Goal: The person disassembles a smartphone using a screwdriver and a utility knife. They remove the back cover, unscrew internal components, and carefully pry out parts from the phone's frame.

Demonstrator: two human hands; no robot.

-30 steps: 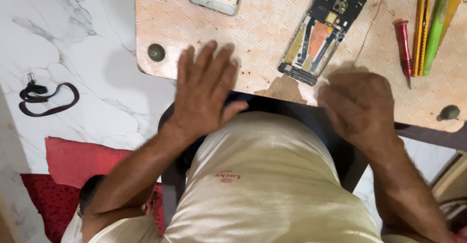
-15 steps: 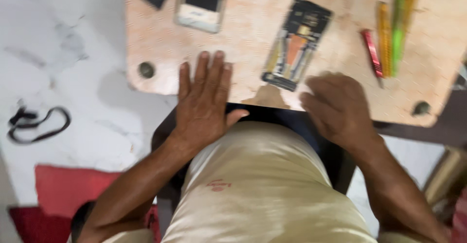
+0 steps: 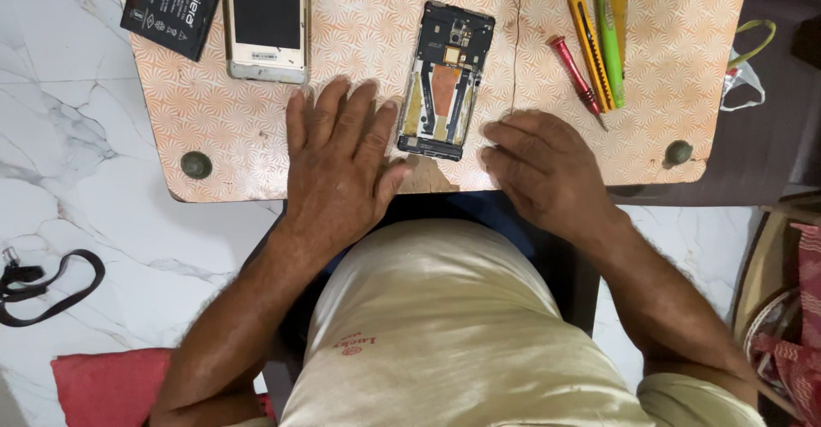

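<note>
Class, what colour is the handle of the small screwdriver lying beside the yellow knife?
Red, seen in the head view: the screwdriver.

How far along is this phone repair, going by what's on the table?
Done: one phone lies opened with its insides bared, and a second phone has its back off, its black battery lying beside it. In hand: nothing; the left hand lies flat by the opened phone and the right hand rests empty. Left: both phones remain open, and the red screwdriver lies untouched.
</note>
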